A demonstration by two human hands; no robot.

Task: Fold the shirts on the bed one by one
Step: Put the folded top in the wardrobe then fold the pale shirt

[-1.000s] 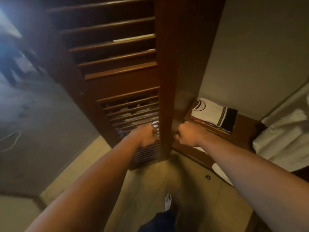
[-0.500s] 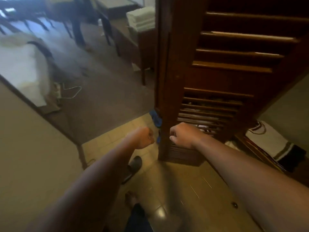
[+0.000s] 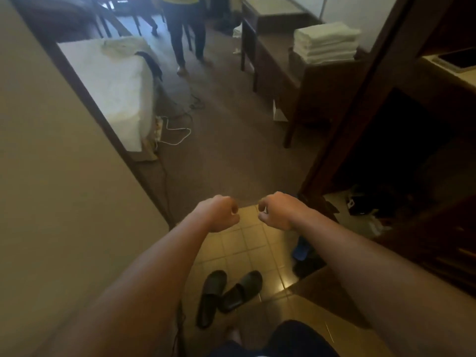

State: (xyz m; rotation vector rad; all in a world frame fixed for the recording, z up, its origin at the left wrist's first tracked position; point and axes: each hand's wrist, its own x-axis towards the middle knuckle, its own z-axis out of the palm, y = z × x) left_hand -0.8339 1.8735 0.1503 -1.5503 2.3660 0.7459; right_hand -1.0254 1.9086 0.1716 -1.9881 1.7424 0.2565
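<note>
- Since half a second ago: swung leftward off the louvred door, now out of sight; right hand (image 3: 279, 211) off that door and hanging free in the air.
- Left hand (image 3: 220, 213) curled into a loose fist, thumb against forefinger, holding nothing.
- Right hand likewise curled shut and holding nothing, just beside the left with a small gap between the knuckles.
- Both forearms bare, reaching from 6 o'clock toward centre frame, over the seam between tiled floor (image 3: 247, 243) and brown carpet (image 3: 231, 140).
- At 10 o'clock, well apart from the hands: corner of the bed (image 3: 116, 94) in a white sheet, with a pale crumpled garment (image 3: 121, 48) on top and a dark strap-like piece at its edge; too blurred to tell whether a shirt.
- At the foot of the bed, a white power strip with cable (image 3: 172, 135) on the carpet.
- At 12 o'clock, legs of another person (image 3: 185, 34) in dark trousers, standing beyond the bed.
- At 1 o'clock, a dark wooden table (image 3: 283, 73) bearing a neat stack of white folded towels (image 3: 325, 42).
- At 3 o'clock, dark wooden door frame (image 3: 360, 99) and shadowed cabinet interior, small items on its floor too dim to name.
- At 6 o'clock, a pair of black slides (image 3: 226, 295) on the tiles, overlapping at the toes; dark shorts of the wearer at the bottom edge.
- Along the left, a plain beige wall (image 3: 51, 176).
</note>
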